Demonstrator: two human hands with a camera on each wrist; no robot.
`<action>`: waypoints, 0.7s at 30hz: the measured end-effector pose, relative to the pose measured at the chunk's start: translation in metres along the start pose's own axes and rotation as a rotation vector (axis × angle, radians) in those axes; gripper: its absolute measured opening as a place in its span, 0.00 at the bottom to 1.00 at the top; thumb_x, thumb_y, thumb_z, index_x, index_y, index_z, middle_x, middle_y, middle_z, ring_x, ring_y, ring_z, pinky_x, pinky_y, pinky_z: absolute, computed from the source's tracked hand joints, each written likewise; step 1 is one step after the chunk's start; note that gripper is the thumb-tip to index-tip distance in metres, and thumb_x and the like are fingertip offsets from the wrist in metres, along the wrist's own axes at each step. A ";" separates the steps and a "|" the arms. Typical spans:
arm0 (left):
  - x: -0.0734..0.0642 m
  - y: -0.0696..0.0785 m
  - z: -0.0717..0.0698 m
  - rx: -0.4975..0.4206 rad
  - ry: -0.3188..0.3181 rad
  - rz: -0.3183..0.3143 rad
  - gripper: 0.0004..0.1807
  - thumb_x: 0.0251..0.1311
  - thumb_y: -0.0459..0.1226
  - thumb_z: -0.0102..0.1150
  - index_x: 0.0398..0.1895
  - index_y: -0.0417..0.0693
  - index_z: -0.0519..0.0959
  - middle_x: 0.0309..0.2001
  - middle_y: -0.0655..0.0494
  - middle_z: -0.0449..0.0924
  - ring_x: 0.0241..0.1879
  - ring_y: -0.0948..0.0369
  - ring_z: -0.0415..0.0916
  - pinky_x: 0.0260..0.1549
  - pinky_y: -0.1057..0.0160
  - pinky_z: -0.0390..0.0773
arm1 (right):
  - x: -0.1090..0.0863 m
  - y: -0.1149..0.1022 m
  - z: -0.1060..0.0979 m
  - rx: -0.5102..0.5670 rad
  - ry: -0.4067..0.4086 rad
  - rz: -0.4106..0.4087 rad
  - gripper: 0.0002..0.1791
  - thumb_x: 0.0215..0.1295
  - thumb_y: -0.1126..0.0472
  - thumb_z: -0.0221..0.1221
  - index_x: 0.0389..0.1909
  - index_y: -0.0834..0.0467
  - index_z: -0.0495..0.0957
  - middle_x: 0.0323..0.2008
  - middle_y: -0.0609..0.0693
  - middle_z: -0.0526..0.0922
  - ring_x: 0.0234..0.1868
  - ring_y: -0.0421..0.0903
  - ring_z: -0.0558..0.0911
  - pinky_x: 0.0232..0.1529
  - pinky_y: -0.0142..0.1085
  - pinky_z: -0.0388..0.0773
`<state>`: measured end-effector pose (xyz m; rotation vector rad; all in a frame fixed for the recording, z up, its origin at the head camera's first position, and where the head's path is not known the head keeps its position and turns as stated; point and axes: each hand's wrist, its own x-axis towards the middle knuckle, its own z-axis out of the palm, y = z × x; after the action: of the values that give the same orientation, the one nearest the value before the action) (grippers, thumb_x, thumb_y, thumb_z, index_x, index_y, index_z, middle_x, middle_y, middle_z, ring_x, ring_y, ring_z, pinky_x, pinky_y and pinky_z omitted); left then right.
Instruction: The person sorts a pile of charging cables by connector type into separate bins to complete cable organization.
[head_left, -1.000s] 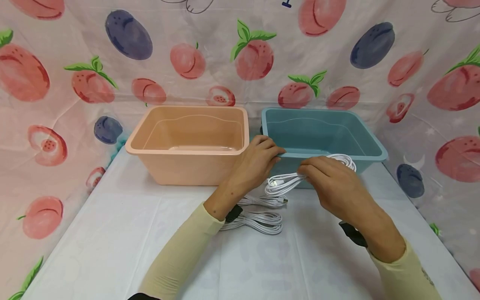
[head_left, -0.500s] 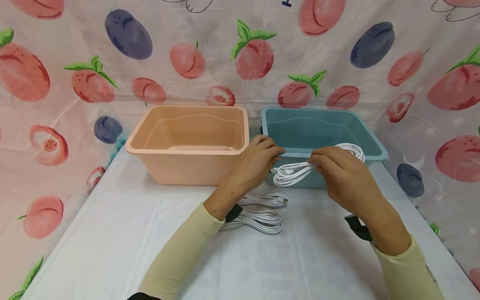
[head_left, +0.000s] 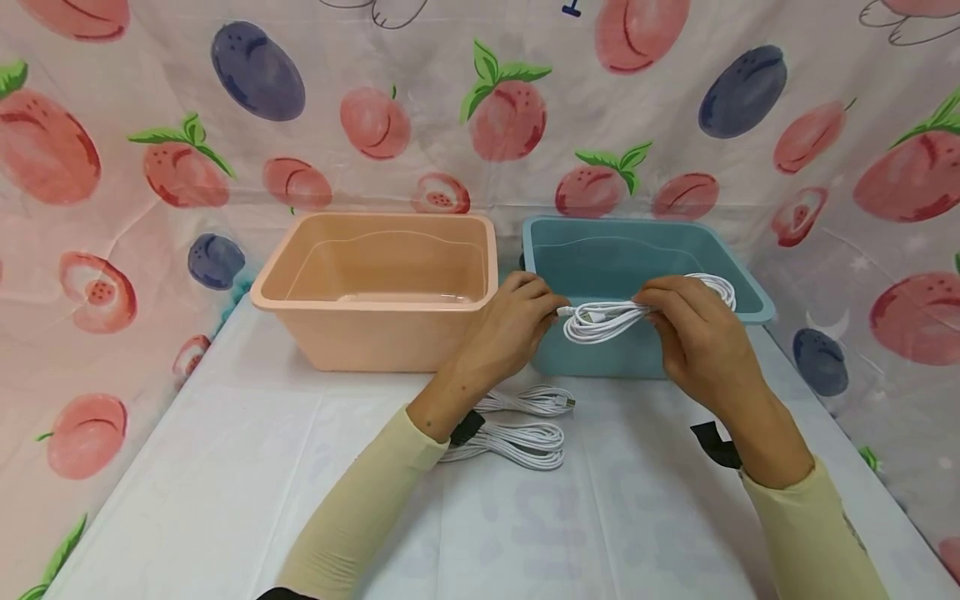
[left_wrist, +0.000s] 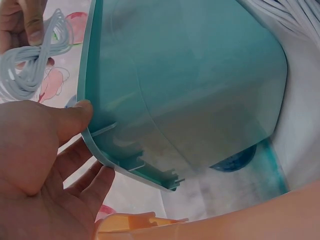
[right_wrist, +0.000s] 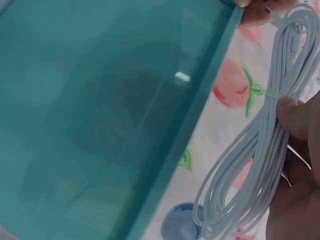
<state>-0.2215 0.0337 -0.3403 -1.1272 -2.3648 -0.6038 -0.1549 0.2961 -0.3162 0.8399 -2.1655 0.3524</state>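
Observation:
My left hand grips the front left corner of the teal bin. In the left wrist view its thumb lies on one side of the rim, its fingers on the other. A bundled white cable, tied at its middle, hangs level with the bin's front rim. My right hand pinches that bundle near the tie; in the right wrist view the cable loops out both ways from the thumb. One plug end of it comes close to the left fingertips; whether they touch cannot be told.
A peach-coloured bin stands to the left of the teal one. Two more bundled white cables, the rear cable and the front cable, lie on the white tabletop, partly hidden by the left wrist. Fruit-patterned cloth hangs behind.
My right hand has risen from below the teal bin's rim and shifted slightly right, carrying the cable up to the rim. The left hand has stayed on the bin's corner.

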 end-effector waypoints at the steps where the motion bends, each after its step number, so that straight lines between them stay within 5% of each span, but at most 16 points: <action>1: 0.000 0.000 0.000 -0.003 0.003 0.000 0.12 0.76 0.36 0.62 0.57 0.50 0.88 0.51 0.56 0.87 0.62 0.53 0.72 0.69 0.60 0.69 | -0.001 0.002 0.001 -0.001 0.008 0.006 0.21 0.60 0.84 0.65 0.53 0.69 0.81 0.51 0.62 0.84 0.53 0.60 0.82 0.73 0.22 0.61; 21: -0.001 0.001 0.001 0.019 -0.004 -0.007 0.12 0.77 0.38 0.62 0.58 0.51 0.88 0.53 0.56 0.86 0.64 0.53 0.72 0.70 0.60 0.69 | -0.011 0.030 0.016 0.005 0.050 0.147 0.16 0.65 0.81 0.64 0.51 0.67 0.83 0.48 0.60 0.84 0.52 0.58 0.82 0.69 0.25 0.69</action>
<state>-0.2209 0.0345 -0.3416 -1.1132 -2.3735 -0.5808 -0.1787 0.3159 -0.3344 0.6689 -2.1858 0.4478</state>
